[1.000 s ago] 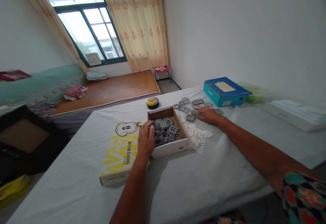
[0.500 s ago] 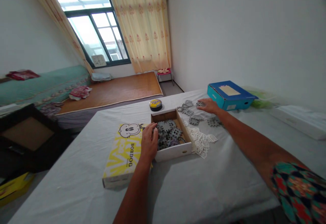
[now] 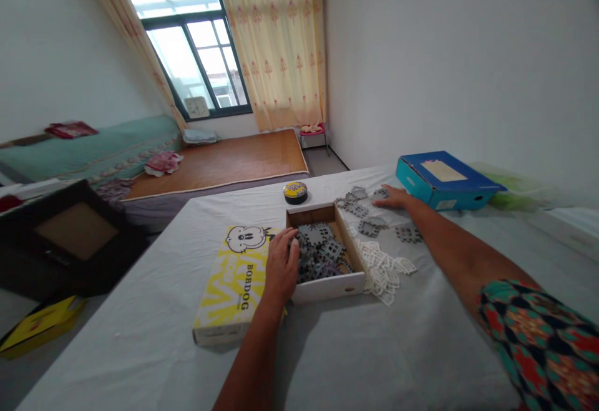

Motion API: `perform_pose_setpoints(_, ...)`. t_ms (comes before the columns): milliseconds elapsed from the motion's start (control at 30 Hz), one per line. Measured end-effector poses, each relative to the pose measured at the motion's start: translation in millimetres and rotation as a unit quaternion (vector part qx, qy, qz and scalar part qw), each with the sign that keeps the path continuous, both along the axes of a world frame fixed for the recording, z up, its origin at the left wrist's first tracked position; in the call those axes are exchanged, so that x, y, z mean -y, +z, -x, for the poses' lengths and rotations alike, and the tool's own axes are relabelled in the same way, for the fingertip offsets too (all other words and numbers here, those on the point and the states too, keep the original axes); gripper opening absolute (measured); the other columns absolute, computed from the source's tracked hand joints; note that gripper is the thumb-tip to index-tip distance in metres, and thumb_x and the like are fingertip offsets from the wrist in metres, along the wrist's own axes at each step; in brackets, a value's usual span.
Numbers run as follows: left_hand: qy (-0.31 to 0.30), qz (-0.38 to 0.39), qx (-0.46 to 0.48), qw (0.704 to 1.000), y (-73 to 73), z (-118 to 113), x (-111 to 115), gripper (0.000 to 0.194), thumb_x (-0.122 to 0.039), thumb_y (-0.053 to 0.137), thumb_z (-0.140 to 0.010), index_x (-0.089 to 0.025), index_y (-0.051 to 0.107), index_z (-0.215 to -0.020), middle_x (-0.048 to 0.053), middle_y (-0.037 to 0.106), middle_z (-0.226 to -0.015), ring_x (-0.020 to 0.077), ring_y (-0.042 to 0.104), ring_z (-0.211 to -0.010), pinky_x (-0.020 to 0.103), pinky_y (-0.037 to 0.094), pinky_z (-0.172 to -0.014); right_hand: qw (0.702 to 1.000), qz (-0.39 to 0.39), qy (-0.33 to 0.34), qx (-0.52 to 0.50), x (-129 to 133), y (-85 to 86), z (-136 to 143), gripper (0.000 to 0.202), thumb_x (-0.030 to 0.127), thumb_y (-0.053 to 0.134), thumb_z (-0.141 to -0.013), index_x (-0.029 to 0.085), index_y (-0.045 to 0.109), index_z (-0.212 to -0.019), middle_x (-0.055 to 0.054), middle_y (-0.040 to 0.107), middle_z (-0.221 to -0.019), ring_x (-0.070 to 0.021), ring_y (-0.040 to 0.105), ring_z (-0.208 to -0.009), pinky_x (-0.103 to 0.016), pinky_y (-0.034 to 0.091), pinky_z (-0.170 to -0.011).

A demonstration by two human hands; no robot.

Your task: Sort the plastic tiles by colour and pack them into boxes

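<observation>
My left hand (image 3: pixel 282 260) rests over the left wall of an open white cardboard box (image 3: pixel 331 289), its fingers curled over the rim. Inside the box lies a heap of grey plastic interlocking pieces (image 3: pixel 318 246), toothed along their edges. Beyond the box to the right, my right hand (image 3: pixel 395 198) reaches low over the cloth. Its thumb and forefinger are apart around one flat grey piece (image 3: pixel 380 193), which lies on the cloth. Other grey pieces (image 3: pixel 371 227) are spread near it. A pile of white lattice pieces (image 3: pixel 381 270) lies against the box's right side.
A yellow and white BOBDOG box lid (image 3: pixel 229 299) lies left of the box. Behind stands a round black and yellow tin (image 3: pixel 295 193). A blue box (image 3: pixel 444 180) sits by the wall at the right. White cloth (image 3: pixel 154 299) covers the table.
The whole view has shifted, so things appear slightly farther right. My right hand's thumb and forefinger look more spread around the grey piece. My left hand stays at the box wall.
</observation>
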State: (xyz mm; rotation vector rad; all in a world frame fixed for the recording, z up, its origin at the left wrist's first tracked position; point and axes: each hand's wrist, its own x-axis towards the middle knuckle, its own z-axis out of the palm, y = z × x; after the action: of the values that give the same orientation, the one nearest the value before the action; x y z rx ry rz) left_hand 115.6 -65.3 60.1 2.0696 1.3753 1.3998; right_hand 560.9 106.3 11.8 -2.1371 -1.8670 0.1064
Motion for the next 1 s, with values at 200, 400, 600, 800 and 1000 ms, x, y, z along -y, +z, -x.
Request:
perform_pose_setpoints(200, -0.004, -0.002, -0.006, 1.0, -0.8, 0.5, -1.0, 0.028, -0.027, 0.045, -0.094, -0.019, 0.063, -0.113, 0.011, 0.063, -0.122, 0.0224, 0.054, -0.119, 0.045, 0.039, -0.107, 0.999, 0.034, 0.025, -0.009, 7.7, 12.3, 8.3, 0.083, 0.053, 0.078, -0.059, 0.022, 0.056, -0.133, -0.014, 0.063, -0.126, -0.0338, 0.059, -0.113, -0.042, 0.046, -0.093)
perform_pose_setpoints(400, -0.004, -0.012, -0.006, 1.0, -2.2, 0.4, -3.2, 0.028, -0.028, 0.044, -0.094, -0.02, 0.064, -0.112, 0.01, 0.064, -0.12, 0.0226, 0.055, -0.117, 0.045, 0.04, -0.106, 0.998, -0.027, 0.047, -0.013, 33.3, 15.1, 32.9, 0.054, 0.021, 0.068, -0.065, 0.024, 0.067, -0.119, -0.007, 0.072, -0.112, -0.0279, 0.065, -0.103, -0.035, 0.049, -0.089)
perform_pose_setpoints(600, -0.002, -0.016, -0.012, 1.0, -1.5, -1.1, -3.1, 0.028, -0.028, 0.044, -0.093, -0.019, 0.064, -0.111, 0.011, 0.064, -0.119, 0.0225, 0.055, -0.117, 0.045, 0.04, -0.107, 0.97, -0.133, 0.109, -0.173, 65.8, 58.4, 86.3, 0.052, 0.028, 0.063, -0.075, 0.021, 0.061, -0.127, -0.006, 0.071, -0.109, -0.0236, 0.066, -0.091, -0.036, 0.054, -0.079)
perform_pose_setpoints(800, 0.006, -0.003, 0.008, 1.0, -3.3, -1.1, -4.2, 0.033, -0.031, 0.039, -0.095, -0.018, 0.061, -0.116, 0.011, 0.063, -0.121, 0.0214, 0.055, -0.118, 0.043, 0.041, -0.106, 0.873, -0.09, 0.426, -0.219, 107.4, 114.6, 201.9, 0.077, 0.049, 0.071, -0.075, 0.028, 0.043, -0.143, -0.007, 0.058, -0.134, -0.0251, 0.055, -0.118, -0.044, 0.044, -0.101)
perform_pose_setpoints(1000, 0.0, -0.001, 0.007, 1.0, -2.8, -0.8, -3.1, 0.033, -0.031, 0.041, -0.095, -0.019, 0.06, -0.118, 0.011, 0.062, -0.122, 0.0218, 0.054, -0.119, 0.043, 0.041, -0.105, 0.932, -0.037, 0.326, -0.151, 87.3, 101.4, 152.7, 0.049, 0.048, 0.056, -0.088, 0.028, 0.054, -0.133, -0.007, 0.064, -0.125, -0.0228, 0.06, -0.114, -0.042, 0.047, -0.097)
